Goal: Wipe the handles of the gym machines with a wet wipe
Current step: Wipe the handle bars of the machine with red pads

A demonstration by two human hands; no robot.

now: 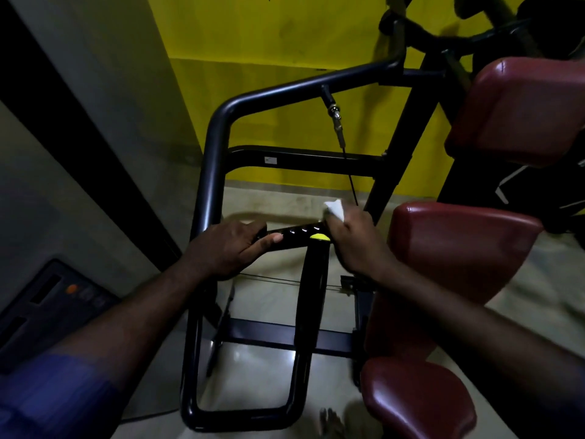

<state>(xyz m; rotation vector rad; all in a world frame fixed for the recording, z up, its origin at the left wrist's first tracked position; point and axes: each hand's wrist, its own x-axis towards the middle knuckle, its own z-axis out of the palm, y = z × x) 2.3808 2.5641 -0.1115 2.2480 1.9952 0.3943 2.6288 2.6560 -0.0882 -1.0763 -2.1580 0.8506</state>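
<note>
Progress is partial, judging by hand positions. The left hand (pixel 228 248) is curled round the horizontal handle (pixel 297 238) at frame centre, steadying it. The right hand (pixel 357 245) grips the wet wipe (pixel 335 210), bunched white above its fingers, at the handle's right end beside the yellow end cap (pixel 319 237). The vertical grip (pixel 311 296) below the cap, and any further machines, appear outstanding.

A black, near-horizontal handle (pixel 294 237) with a crumpled white wet wipe (pixel 335 210) at its right end.
</note>
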